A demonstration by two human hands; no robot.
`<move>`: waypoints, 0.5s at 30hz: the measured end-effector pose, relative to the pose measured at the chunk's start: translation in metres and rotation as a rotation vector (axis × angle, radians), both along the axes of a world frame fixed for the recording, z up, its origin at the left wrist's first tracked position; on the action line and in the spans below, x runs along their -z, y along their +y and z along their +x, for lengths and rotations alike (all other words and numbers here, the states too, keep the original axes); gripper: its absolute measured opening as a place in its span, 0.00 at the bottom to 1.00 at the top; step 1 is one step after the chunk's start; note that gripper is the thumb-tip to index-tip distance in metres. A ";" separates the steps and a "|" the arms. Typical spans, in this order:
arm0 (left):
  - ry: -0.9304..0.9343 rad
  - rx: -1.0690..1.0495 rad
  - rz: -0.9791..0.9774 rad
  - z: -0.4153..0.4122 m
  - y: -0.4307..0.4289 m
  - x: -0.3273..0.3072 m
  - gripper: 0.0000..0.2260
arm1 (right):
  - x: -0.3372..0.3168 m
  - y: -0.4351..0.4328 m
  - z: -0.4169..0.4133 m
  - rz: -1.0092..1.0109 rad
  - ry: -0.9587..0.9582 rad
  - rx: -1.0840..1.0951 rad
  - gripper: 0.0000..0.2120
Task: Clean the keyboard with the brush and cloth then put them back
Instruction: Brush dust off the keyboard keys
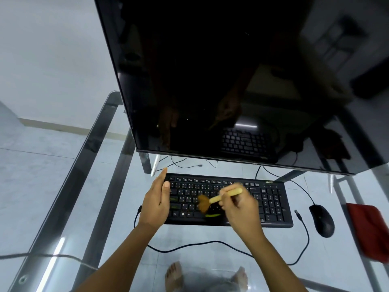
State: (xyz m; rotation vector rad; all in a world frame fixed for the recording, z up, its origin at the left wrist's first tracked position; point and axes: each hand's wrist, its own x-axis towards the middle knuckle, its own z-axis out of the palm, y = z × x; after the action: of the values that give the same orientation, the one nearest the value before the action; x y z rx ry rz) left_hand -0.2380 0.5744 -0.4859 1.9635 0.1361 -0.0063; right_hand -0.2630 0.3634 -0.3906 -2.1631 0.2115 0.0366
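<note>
My right hand [240, 209] grips a wooden brush [219, 198] over the black keyboard [271, 204] on a glass table [117, 207].

My fingers are closed around the pale handle, which slants up to the right, and the brown bristles, blurred, touch the keys in the left-middle of the board. My left hand [155, 204] lies flat and open, fingers straight, against the keyboard's left end, thumb resting on the outer keys. The keyboard sits near the table's middle, just in front of the dark monitor [221, 81]. A black mouse [322, 220] lies just beside the keyboard's right end, and the red cloth [367, 230] lies beyond it at the table's right edge, apart from both hands. 1 black cable [210, 244] loops across the glass toward the near edge.
</note>
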 end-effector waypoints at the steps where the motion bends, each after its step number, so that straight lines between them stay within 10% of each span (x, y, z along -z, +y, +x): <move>1: -0.001 0.000 -0.004 0.000 0.000 0.000 0.28 | -0.002 -0.001 0.001 0.052 -0.024 0.048 0.08; 6: 0.006 -0.009 -0.013 -0.001 0.001 -0.001 0.27 | 0.000 0.027 0.000 0.096 0.207 -0.299 0.07; 15: 0.013 0.003 0.030 -0.002 -0.001 -0.003 0.27 | 0.002 0.028 0.013 -0.021 0.052 -0.122 0.05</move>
State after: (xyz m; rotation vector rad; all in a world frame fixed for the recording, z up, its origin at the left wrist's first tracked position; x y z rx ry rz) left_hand -0.2396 0.5738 -0.4831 1.9934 0.1428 -0.0191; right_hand -0.2499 0.3919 -0.3927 -2.1953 0.1100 0.1614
